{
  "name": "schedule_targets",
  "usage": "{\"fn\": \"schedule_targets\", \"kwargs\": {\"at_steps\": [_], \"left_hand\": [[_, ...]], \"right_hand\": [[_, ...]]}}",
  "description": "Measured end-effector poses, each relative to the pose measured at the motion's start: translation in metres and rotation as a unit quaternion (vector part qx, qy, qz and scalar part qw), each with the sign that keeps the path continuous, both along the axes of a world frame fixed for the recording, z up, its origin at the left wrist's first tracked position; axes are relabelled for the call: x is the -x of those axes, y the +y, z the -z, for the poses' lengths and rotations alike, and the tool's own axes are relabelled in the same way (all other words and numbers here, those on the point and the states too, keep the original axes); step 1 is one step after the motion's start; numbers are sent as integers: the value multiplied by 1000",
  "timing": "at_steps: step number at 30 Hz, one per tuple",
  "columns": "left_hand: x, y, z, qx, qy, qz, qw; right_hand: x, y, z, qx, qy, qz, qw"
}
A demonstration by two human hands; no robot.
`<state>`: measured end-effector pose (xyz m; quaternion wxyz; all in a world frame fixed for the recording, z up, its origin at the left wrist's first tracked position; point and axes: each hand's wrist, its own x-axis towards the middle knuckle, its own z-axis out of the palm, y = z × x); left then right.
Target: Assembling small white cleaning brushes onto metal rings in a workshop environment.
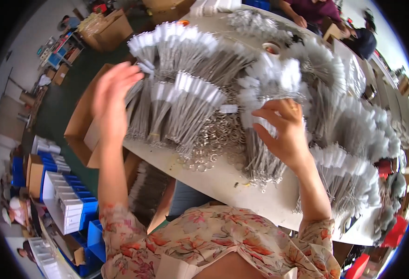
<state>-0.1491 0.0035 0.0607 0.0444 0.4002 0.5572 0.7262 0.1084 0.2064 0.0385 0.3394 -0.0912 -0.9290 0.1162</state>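
My left hand [114, 95], blurred by motion, is raised at the left edge of the table with its fingers stretched out. Its fingertips are close to the white tips of a bundle of thin wire-stemmed brushes [174, 46]. Below that bundle lies another brush bundle [190, 97], its white ends pointing away from me. My right hand [285, 132] hovers over or touches a tall brush bundle [265, 160] right of the middle. Its thumb and fingers are bent but apart, and nothing shows between them. Between the bundles lies a heap of loose metal rings [218, 135].
More brush bundles [325, 69] cover the table's right side. A cardboard box [81, 128] stands against the left table edge. A small round container [271, 48] sits at the back. A co-worker's hand [300, 21] is across the table. Blue and white bins [62, 200] stand at lower left.
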Motion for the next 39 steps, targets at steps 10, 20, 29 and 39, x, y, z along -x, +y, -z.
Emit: {"fn": "schedule_targets", "kwargs": {"at_steps": [10,20,29,39], "left_hand": [[196,87,103,531,188,-317,763],[217,98,134,445,68,-384,806],[156,115,128,375,-136,-59,915],[155,160,76,235,64,-120,963]], "right_hand": [[87,41,75,-210,-337,50,916],[84,82,50,53,-136,15,989],[64,130,18,384,143,106,906],[44,144,-4,457,235,109,851]]}}
